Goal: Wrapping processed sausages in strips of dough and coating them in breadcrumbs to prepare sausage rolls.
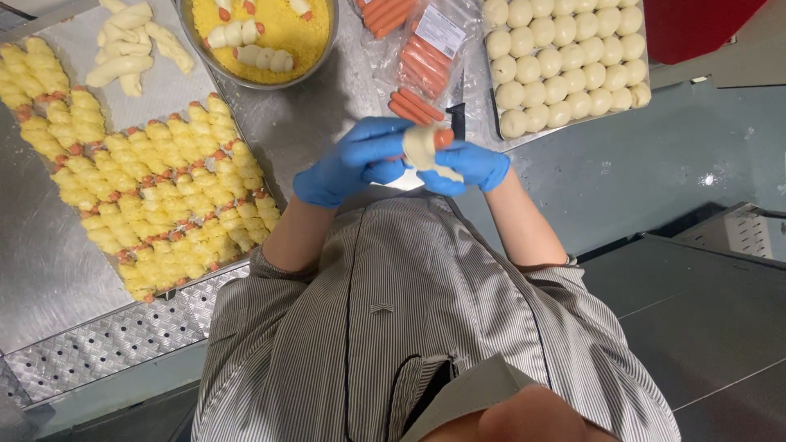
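Note:
Both my hands wear blue gloves and meet above the steel table, in front of my striped shirt. Between them is a sausage partly wrapped in pale dough point(425, 148), its orange end sticking out to the right. My left hand point(352, 161) grips the piece from the left, fingers curled over the dough. From the right and below, my right hand point(476, 167) holds the same piece.
A lined baking tray point(57, 270) at the left carries several rows of yellow crumb-coated sausage rolls point(155, 205) and some uncoated ones point(131, 45). A metal bowl of yellow crumbs point(270, 41), open sausage packs point(417, 61) and a tray of dough balls point(565, 57) stand behind.

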